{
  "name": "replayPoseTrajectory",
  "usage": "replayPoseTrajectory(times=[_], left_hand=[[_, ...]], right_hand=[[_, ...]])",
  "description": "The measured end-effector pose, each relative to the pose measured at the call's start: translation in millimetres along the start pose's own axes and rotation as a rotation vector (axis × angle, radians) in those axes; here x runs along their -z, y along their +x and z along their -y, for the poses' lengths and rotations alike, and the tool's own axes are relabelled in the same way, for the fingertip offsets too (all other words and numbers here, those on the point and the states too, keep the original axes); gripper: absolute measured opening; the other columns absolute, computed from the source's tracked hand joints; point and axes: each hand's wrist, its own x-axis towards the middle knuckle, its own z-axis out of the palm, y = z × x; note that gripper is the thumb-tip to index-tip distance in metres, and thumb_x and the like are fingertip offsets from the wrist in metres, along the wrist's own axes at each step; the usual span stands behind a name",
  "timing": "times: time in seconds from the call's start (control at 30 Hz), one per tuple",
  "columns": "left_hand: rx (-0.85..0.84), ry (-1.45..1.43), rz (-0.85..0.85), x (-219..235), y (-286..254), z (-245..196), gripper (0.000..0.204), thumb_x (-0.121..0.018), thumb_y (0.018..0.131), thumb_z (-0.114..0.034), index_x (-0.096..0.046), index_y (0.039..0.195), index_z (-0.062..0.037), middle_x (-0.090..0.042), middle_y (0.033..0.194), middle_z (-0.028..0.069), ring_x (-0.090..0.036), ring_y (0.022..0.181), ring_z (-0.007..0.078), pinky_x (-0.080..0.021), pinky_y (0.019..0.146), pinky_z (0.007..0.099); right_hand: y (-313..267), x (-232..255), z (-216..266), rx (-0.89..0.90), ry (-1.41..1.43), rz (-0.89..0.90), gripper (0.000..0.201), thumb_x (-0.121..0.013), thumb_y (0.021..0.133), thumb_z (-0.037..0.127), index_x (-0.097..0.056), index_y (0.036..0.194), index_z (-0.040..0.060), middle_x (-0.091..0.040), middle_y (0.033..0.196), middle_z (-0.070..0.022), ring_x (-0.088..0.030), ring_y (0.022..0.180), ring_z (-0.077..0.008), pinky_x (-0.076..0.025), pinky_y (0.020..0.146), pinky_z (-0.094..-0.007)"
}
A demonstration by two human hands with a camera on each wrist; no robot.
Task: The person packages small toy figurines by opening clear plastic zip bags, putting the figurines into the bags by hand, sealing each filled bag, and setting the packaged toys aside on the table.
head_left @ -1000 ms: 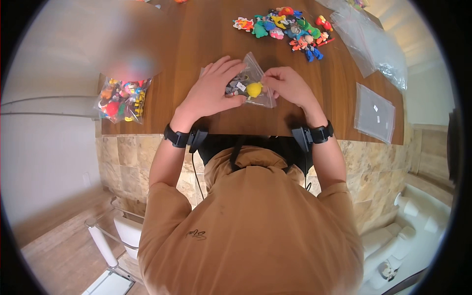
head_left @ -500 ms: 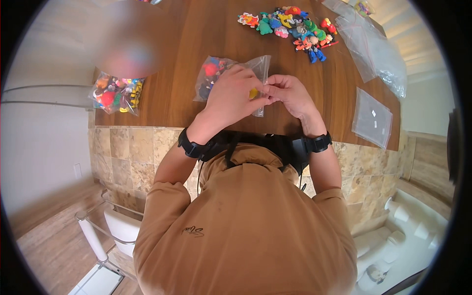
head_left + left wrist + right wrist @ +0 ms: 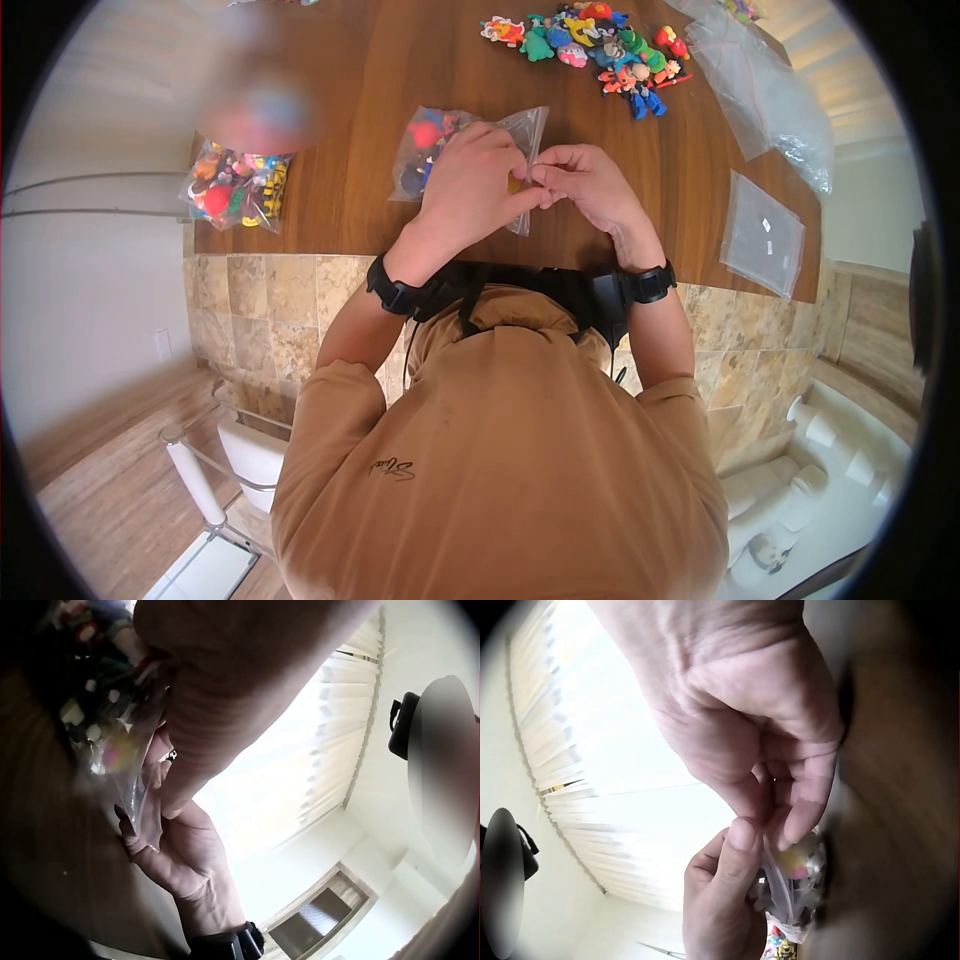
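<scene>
A clear plastic bag (image 3: 408, 172) of small colourful figures lies on the table in front of the person, its open-end edge toward the right. The left hand (image 3: 470, 188) lies over the bag, its thumb and fingers pinching the edge strip. Beside it, the right hand (image 3: 592, 192) pinches the same edge between thumb and curled fingers. In the right wrist view the thumb of the left hand (image 3: 724, 896) meets the fingertips of the right hand (image 3: 761, 735) at the plastic. A yellow figure (image 3: 127, 754) shows through the bag in the left wrist view.
Another filled bag (image 3: 237, 190) sits at the table's left. A pile of loose figures (image 3: 600, 50) lies at the back right. Empty bags (image 3: 735, 85) are heaped along the right edge, with a flat stack of bags (image 3: 762, 238) nearer the front.
The left hand has moved right across the bag to its edge, where it meets the right hand. The bag has turned and more of its left part shows.
</scene>
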Motion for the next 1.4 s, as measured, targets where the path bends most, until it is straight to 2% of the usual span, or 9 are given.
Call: replayPoseTrajectory(times=[0.27, 0.53, 0.97, 1.17, 1.23, 1.27, 1.33, 1.37, 1.4], left_hand=[[-0.023, -0.014, 0.009, -0.6, -0.1, 3.7, 0.02, -0.078, 0.072, -0.023, -0.069, 0.077, -0.0059, -0.065, 0.086, 0.004, -0.061, 0.094, 0.027, -0.047, 0.087, 0.0396], [-0.033, -0.074, 0.11, 6.0, 1.6, 7.0, 0.013, -0.065, 0.079, -0.012, -0.072, 0.086, -0.0035, -0.065, 0.091, 0.0086, -0.059, 0.1, 0.0299, -0.046, 0.087, 0.0412], [-0.004, -0.118, 0.095, 7.2, 4.7, 5.2, 0.01, -0.07, 0.076, -0.01, -0.073, 0.084, -0.0043, -0.067, 0.086, 0.0086, -0.06, 0.094, 0.028, -0.046, 0.085, 0.0402], [0.077, -0.296, 0.01, 10.5, 4.1, 15.5, 0.007, -0.069, 0.08, -0.006, -0.069, 0.082, 0.0005, -0.065, 0.083, 0.0085, -0.061, 0.086, 0.0237, -0.047, 0.08, 0.0344], [0.281, -0.413, -0.167, 21.9, 1.5, 16.3, 0.006, -0.067, 0.082, -0.003, -0.068, 0.084, 0.0024, -0.066, 0.089, 0.0097, -0.062, 0.088, 0.0198, -0.047, 0.08, 0.0307], [0.276, -0.413, -0.167, 30.1, 2.0, 17.6, 0.006, -0.067, 0.082, -0.003, -0.068, 0.084, 0.0024, -0.066, 0.089, 0.0097, -0.062, 0.088, 0.0198, -0.047, 0.08, 0.0307], [0.209, -0.288, -0.368, 43.8, 2.9, 17.8, 0.009, -0.066, 0.082, -0.007, -0.068, 0.081, 0.0016, -0.066, 0.083, 0.0099, -0.062, 0.084, 0.0242, -0.049, 0.074, 0.033], [0.218, -0.328, -0.366, 43.9, 3.2, 16.4, 0.009, -0.067, 0.082, -0.007, -0.069, 0.083, 0.0017, -0.066, 0.084, 0.0098, -0.061, 0.084, 0.0231, -0.049, 0.075, 0.0324], [0.219, -0.326, -0.369, 42.4, 3.3, 12.7, 0.009, -0.067, 0.082, -0.007, -0.069, 0.083, 0.0017, -0.066, 0.084, 0.0098, -0.061, 0.084, 0.0231, -0.049, 0.075, 0.0324]], right_hand=[[-1.2, 2.1, -1.8, 0.034, 0.003, 0.044, 0.019, -0.062, 0.097, 0.015, -0.068, 0.101, -0.0024, -0.069, 0.088, -0.0065, -0.064, 0.077, -0.0112, -0.054, 0.073, -0.0251], [-1.9, -4.2, 5.6, 0.018, -0.025, -0.012, 0.018, -0.063, 0.097, 0.019, -0.064, 0.099, 0.0008, -0.068, 0.088, -0.005, -0.064, 0.076, -0.011, -0.054, 0.07, -0.0249], [-3.9, -5.3, 6.2, 0.058, -0.136, 0.006, 0.015, -0.056, 0.099, 0.015, -0.063, 0.095, 0.0018, -0.067, 0.086, -0.0021, -0.061, 0.074, -0.009, -0.052, 0.069, -0.0243], [-7.9, -0.6, 7.8, 0.091, -0.104, -0.005, 0.014, -0.056, 0.098, 0.013, -0.063, 0.094, 0.0023, -0.066, 0.084, -0.0016, -0.061, 0.073, -0.0089, -0.051, 0.067, -0.0245], [-13.8, 4.1, 15.1, -0.027, -0.286, -0.124, 0.012, -0.06, 0.094, 0.014, -0.063, 0.091, 0.0028, -0.066, 0.08, -0.0036, -0.062, 0.07, -0.0124, -0.05, 0.063, -0.0269], [-14.8, 5.9, 18.9, -0.023, -0.287, -0.128, 0.012, -0.06, 0.094, 0.014, -0.063, 0.091, 0.0028, -0.066, 0.08, -0.0036, -0.062, 0.07, -0.0124, -0.05, 0.063, -0.0269], [-18.1, 7.5, 27.2, -0.032, -0.751, -0.298, 0.011, -0.063, 0.09, 0.014, -0.063, 0.09, 0.0035, -0.064, 0.075, -0.007, -0.062, 0.067, -0.0179, -0.049, 0.061, -0.0291], [-20.4, 3.5, 35.4, -0.032, -0.751, -0.299, 0.011, -0.063, 0.09, 0.014, -0.063, 0.09, 0.0035, -0.064, 0.075, -0.007, -0.062, 0.067, -0.0179, -0.049, 0.061, -0.0291], [-23.4, -5.2, 45.4, 0.047, -0.843, -0.39, 0.012, -0.064, 0.089, 0.015, -0.064, 0.09, 0.0035, -0.064, 0.078, -0.0089, -0.062, 0.068, -0.0209, -0.05, 0.061, -0.0306]])
